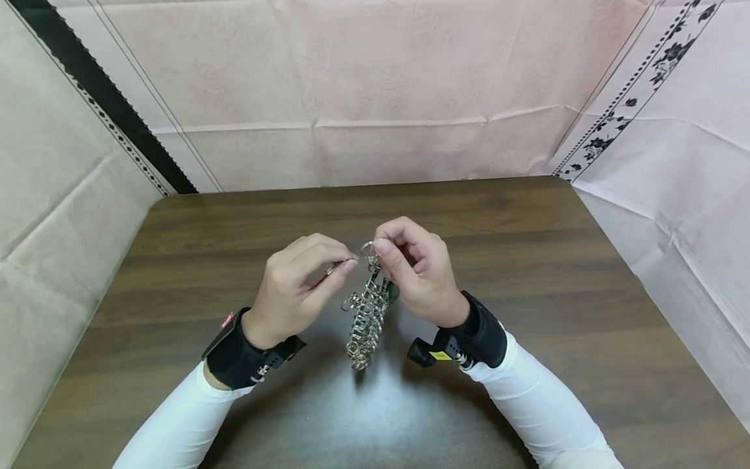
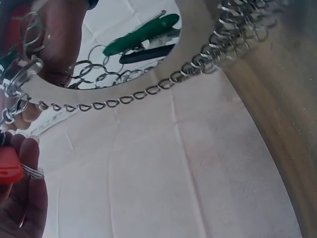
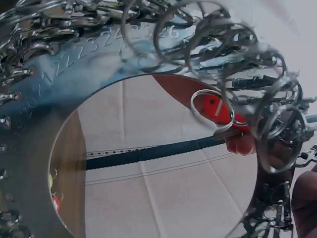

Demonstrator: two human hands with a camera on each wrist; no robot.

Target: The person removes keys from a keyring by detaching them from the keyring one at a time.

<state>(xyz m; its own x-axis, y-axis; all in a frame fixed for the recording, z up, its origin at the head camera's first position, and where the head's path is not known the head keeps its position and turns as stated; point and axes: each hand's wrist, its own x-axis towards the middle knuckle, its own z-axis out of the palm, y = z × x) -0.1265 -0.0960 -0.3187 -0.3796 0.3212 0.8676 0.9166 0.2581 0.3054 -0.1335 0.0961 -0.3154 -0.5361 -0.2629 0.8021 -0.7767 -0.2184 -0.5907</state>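
Note:
A flat metal ring (image 3: 54, 89) with engraved numbers hangs almost edge-on between the hands. Small chains (image 2: 133, 96), clips and split rings (image 1: 367, 248) crowd its edge. At its upper end my right hand (image 1: 418, 273) grips it, thumb against forefinger. My left hand (image 1: 299, 286), just to the left, pinches a small red tag (image 2: 10, 166), which has a split ring (image 3: 212, 110) on it in the right wrist view. Through the ring's wide hole, the left wrist view has a long green piece (image 2: 141, 35) and a dark one (image 2: 147, 54) hanging among more rings.
Beneath both hands lies a brown wooden table (image 1: 527, 260). Pale cloth (image 1: 381, 78) with dark patterned borders hangs behind and at both sides. Black straps with cameras (image 1: 430, 352) sit on both wrists.

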